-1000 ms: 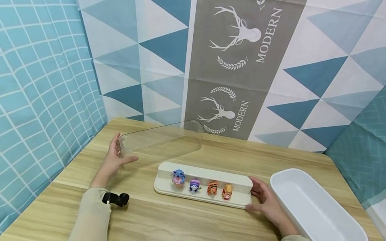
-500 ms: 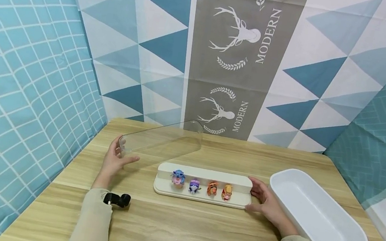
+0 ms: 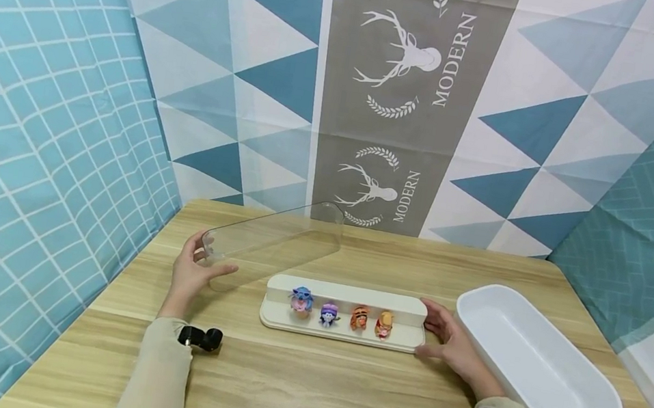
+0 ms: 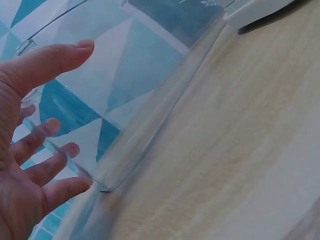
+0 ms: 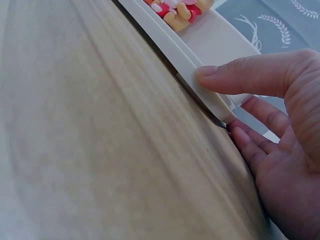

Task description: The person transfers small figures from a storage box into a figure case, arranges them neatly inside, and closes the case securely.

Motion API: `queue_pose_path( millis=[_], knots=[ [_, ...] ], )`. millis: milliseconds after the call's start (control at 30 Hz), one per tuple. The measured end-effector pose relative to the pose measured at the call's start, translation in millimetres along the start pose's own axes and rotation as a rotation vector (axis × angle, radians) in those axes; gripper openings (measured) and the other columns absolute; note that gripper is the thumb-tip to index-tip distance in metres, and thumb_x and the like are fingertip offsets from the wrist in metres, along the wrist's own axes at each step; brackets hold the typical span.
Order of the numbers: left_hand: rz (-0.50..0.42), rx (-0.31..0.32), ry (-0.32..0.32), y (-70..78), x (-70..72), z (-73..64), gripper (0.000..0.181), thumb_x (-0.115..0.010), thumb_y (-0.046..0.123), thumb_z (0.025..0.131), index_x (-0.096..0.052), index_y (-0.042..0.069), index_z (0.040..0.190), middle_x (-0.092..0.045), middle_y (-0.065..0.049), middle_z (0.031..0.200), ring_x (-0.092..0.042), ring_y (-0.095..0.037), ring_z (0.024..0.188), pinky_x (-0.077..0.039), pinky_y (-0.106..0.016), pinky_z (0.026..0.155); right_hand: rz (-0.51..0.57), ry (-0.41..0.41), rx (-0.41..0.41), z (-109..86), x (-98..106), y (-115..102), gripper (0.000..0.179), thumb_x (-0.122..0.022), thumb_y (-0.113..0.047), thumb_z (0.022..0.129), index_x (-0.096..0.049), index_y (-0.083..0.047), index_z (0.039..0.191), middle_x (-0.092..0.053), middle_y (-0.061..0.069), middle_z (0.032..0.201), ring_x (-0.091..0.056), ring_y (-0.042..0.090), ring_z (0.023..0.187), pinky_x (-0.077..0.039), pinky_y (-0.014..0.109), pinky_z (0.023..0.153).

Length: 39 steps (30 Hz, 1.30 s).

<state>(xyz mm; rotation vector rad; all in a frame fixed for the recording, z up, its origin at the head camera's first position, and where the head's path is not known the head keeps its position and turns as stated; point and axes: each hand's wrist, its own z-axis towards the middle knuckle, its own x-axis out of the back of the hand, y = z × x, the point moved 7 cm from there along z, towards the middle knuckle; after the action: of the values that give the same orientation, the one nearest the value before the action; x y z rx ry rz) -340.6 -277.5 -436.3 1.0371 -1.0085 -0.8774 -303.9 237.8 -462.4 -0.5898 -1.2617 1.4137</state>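
Note:
A clear plastic cover (image 3: 279,239) stands on the table at the back left. My left hand (image 3: 188,282) is at its near left end; in the left wrist view the loosely bent fingers (image 4: 65,150) touch the cover's edge and the thumb is spread away. To the right sits a long white two-step display stand (image 3: 352,293). On its lower step are several small figurines: a blue one (image 3: 301,304), a purple one (image 3: 328,314), an orange striped one (image 3: 359,318) and a yellow one (image 3: 384,324). My right hand (image 3: 453,348) grips the stand's right end, thumb on the front rim, fingers behind.
A white oblong tub (image 3: 538,363) stands at the right, close beside my right hand. All of it rests on a wood-grain table (image 3: 314,395). Patterned cloth (image 3: 274,87) hangs behind and blue checked cloth (image 3: 33,124) along the left edge.
My left hand has shifted slightly to the right at the end of the clear cover. The cover, the stand and my right hand have stayed about where they were.

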Motion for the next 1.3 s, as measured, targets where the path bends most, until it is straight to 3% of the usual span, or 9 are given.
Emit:
queue_pose_path(
  millis=[167, 467, 633, 900, 1167, 1300],
  knots=[
    [0.019, -0.026, 0.028, 2.5, -0.9, -1.6, 0.101, -0.09, 0.012, 0.072, -0.032, 0.014, 0.154, -0.044, -0.009, 0.144, -0.046, -0.025, 0.124, -0.043, -0.025, 0.087, 0.005, 0.001, -0.012, 0.3, 0, -2, 0.092, -0.081, 0.015, 0.067, -0.035, 0.01, 0.146, -0.049, 0.034, 0.131, -0.051, 0.001, 0.115, -0.041, 0.016, 0.097],
    [-0.061, -0.013, 0.032, 9.8, 0.7, -0.9, 0.099, -0.089, 0.007, 0.073, -0.032, 0.011, 0.154, -0.043, -0.011, 0.145, -0.046, -0.027, 0.126, -0.046, -0.016, 0.08, 0.014, -0.002, -0.011, 1.0, -1, -3, 0.092, -0.081, 0.015, 0.067, -0.035, 0.011, 0.146, -0.049, 0.034, 0.131, -0.052, 0.002, 0.115, -0.042, 0.018, 0.098],
    [-0.068, -0.005, 0.046, 20.0, 3.3, -0.8, 0.099, -0.089, 0.005, 0.071, -0.033, 0.012, 0.153, -0.045, -0.009, 0.143, -0.048, -0.023, 0.124, -0.047, -0.019, 0.082, 0.016, -0.005, -0.014, 0.7, 0, -3, 0.092, -0.081, 0.015, 0.067, -0.034, 0.011, 0.146, -0.049, 0.035, 0.131, -0.052, 0.002, 0.115, -0.042, 0.017, 0.098],
    [-0.086, -0.042, 0.035, 38.0, 4.4, -1.9, 0.099, -0.089, 0.006, 0.072, -0.034, 0.011, 0.153, -0.045, -0.009, 0.146, -0.047, -0.023, 0.125, -0.041, -0.034, 0.097, 0.014, -0.001, -0.033, 1.3, 1, -1, 0.092, -0.081, 0.014, 0.067, -0.035, 0.01, 0.146, -0.049, 0.035, 0.132, -0.052, 0.003, 0.115, -0.041, 0.017, 0.098],
    [-0.112, -0.039, 0.021, 44.0, 4.8, -4.5, 0.098, -0.088, 0.004, 0.073, -0.034, 0.013, 0.154, -0.045, -0.009, 0.148, -0.046, -0.025, 0.13, -0.043, -0.033, 0.098, 0.004, -0.002, -0.018, 0.8, 0, -1, 0.092, -0.081, 0.014, 0.067, -0.034, 0.011, 0.146, -0.05, 0.034, 0.129, -0.053, 0.003, 0.112, -0.045, 0.02, 0.095],
    [-0.117, -0.047, 0.015, 49.6, 6.6, -6.2, 0.098, -0.087, 0.001, 0.072, -0.034, 0.012, 0.154, -0.046, -0.01, 0.148, -0.046, -0.025, 0.129, -0.038, -0.042, 0.105, -0.002, -0.003, -0.025, 0.4, 0, -2, 0.091, -0.081, 0.014, 0.068, -0.034, 0.01, 0.146, -0.05, 0.034, 0.13, -0.053, 0.002, 0.113, -0.044, 0.02, 0.095]
  ],
)
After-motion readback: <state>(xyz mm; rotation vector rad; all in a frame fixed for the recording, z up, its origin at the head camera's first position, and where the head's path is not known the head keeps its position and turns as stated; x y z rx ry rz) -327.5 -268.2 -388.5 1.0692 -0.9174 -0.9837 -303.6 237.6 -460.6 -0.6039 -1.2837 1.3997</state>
